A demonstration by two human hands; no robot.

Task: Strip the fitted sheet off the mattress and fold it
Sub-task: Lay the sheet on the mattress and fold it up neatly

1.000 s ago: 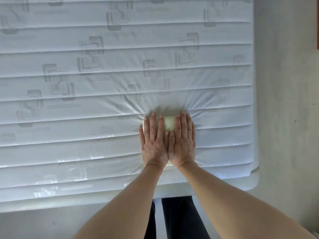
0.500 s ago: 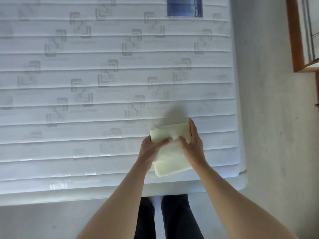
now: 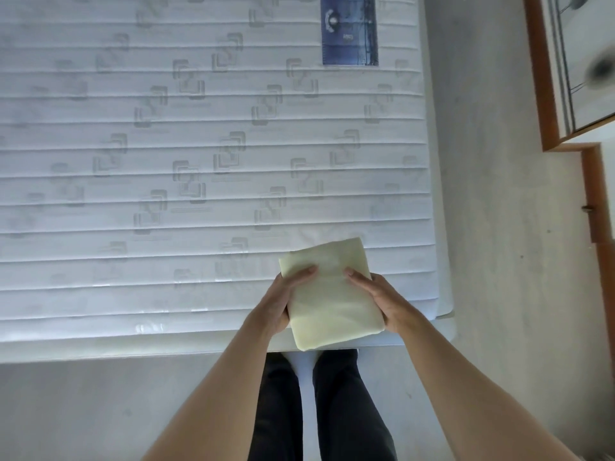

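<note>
A pale yellow fitted sheet, folded into a thick, compact rectangle, was held just above the near edge of the bare mattress, toward the mattress's 5 o'clock corner. Its far end tilted toward 1 o'clock.

The left hand gripped the bundle's 9 o'clock side, thumb laid across the top and fingers curled out of sight underneath. The right hand gripped the 3 o'clock side in the same way, thumb on top. Both hands were closed round the sheet, with the bundle clamped between them.

The mattress looked fully stripped and the folding appeared finished, so what remained was probably setting the bundle down or carrying it off.

Risks from here: fitted sheets have elastic edges that tend to spring a fold open, so easing either grip, or lifting from one side only, could let the layers slide and the stack flop apart. The bundle's near end overhung the mattress edge; placed there, it might tip onto the floor.

Around it: a blue label sat on the mattress at 12 o'clock. Wooden furniture stood at 2 o'clock, well apart across bare floor. The person's dark-trousered legs were at 6 o'clock. Nothing lay between the hands and the open mattress surface.
</note>
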